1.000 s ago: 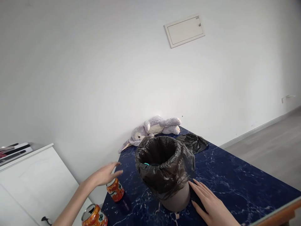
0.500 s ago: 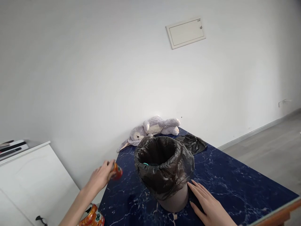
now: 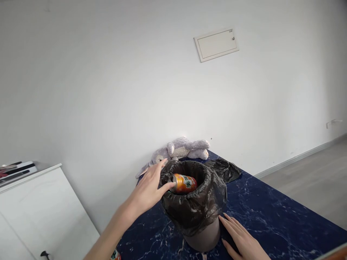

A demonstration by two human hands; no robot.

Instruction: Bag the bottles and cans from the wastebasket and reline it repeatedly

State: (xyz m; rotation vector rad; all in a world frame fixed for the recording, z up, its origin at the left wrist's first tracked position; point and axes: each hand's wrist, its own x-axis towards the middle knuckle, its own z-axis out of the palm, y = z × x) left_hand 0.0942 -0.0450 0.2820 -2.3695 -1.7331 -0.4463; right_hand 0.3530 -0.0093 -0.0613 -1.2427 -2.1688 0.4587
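An orange drink can (image 3: 184, 183) lies tilted in the mouth of a small bin (image 3: 204, 236) lined with a black plastic bag (image 3: 195, 209). At the bag's left rim is my left hand (image 3: 151, 184), its thumb and fingers spread, the thumb tip by the can's end and no longer wrapped round it. My right hand (image 3: 241, 234) lies low on the right of the bin with fingers stretched, fingertips at the bin's lower side. Another orange can (image 3: 115, 255) shows only in part below my left forearm.
The bin stands on a dark blue marbled table (image 3: 271, 213). Behind it a grey plush rabbit (image 3: 187, 148) lies against the wall, and loose bag plastic (image 3: 225, 169) spreads to the right. A white cabinet (image 3: 46, 213) stands at left.
My left hand has moved right and up from the table's left side to the bin's mouth and let go of the can there. My right hand has stayed beside the bin.
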